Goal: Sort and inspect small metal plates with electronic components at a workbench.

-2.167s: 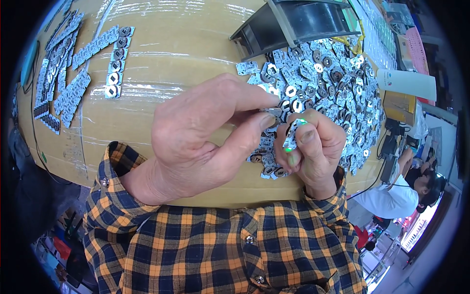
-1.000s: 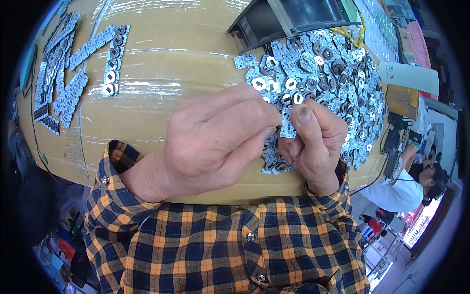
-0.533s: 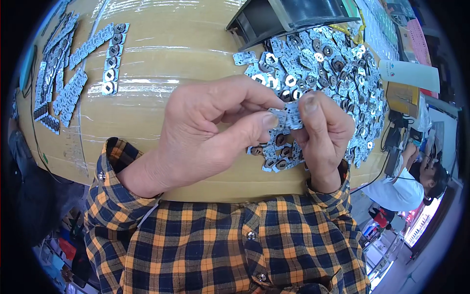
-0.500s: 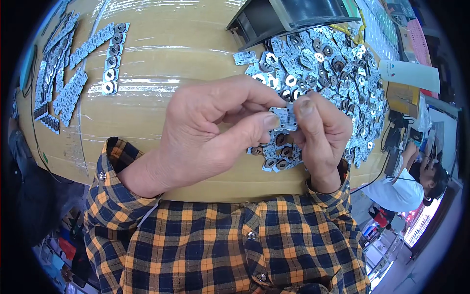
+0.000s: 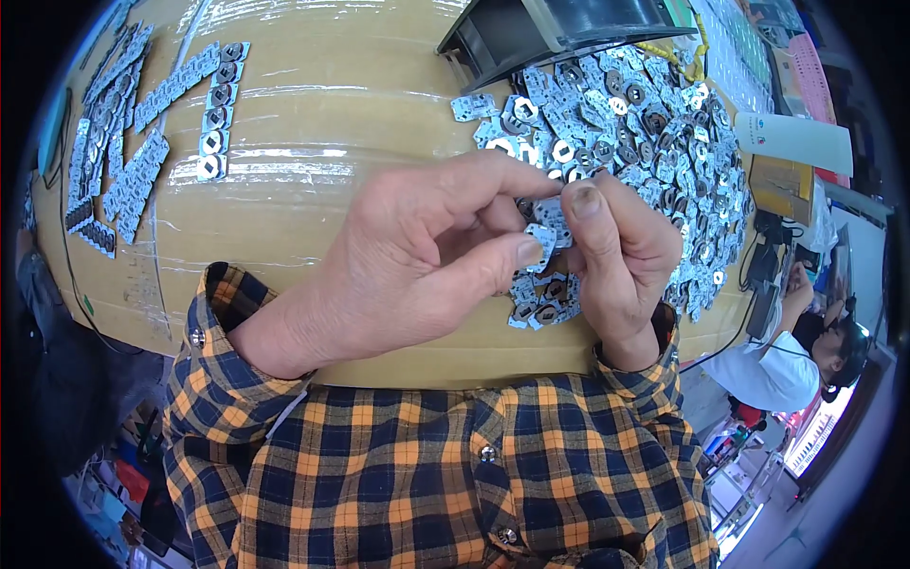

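Note:
My left hand point(image 5: 417, 251) pinches a small pale-blue circuit board point(image 5: 540, 245) at the tip of its thumb, with its index finger reaching over toward my right thumb. My right hand point(image 5: 621, 251) is closed close beside it, thumb pressed against curled fingers; what it grips is hidden. Both hands are just over the near left edge of a heap of small circuit boards point(image 5: 668, 194), many bearing round dark or silvery parts. Whether the board pieces seen between my hands are held or lie in the heap behind, I cannot tell.
Rows of similar boards point(image 5: 137, 180) lie at the table's far left, beside an upright strip of boards point(image 5: 220, 114). A black bin point(image 5: 569, 36) lies tipped behind the heap. To the right are a white cup-like item point(image 5: 794, 144), cables and a co-worker in white point(image 5: 773, 372).
The board between my hands has tilted and sits lower, by my left thumb. My left hand has shifted slightly right. The co-worker's arm and head have moved a little.

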Action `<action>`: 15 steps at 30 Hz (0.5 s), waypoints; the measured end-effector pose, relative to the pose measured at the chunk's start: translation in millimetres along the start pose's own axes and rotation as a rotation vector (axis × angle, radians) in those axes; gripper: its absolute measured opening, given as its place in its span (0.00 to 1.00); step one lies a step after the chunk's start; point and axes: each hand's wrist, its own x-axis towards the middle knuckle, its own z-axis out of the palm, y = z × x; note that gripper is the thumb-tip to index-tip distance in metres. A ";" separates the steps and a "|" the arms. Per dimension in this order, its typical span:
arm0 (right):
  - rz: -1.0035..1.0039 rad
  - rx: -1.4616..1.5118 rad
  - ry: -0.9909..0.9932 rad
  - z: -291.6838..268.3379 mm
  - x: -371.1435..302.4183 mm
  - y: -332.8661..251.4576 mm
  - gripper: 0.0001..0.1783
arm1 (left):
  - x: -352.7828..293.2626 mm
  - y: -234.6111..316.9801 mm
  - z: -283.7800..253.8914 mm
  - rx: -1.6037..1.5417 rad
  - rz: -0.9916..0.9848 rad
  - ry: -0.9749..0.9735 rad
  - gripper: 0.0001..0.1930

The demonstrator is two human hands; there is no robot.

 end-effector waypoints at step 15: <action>0.053 0.131 -0.210 -2.7 1.3 -3.0 0.19 | 2.7 8.6 -2.1 -0.164 -0.163 0.078 0.09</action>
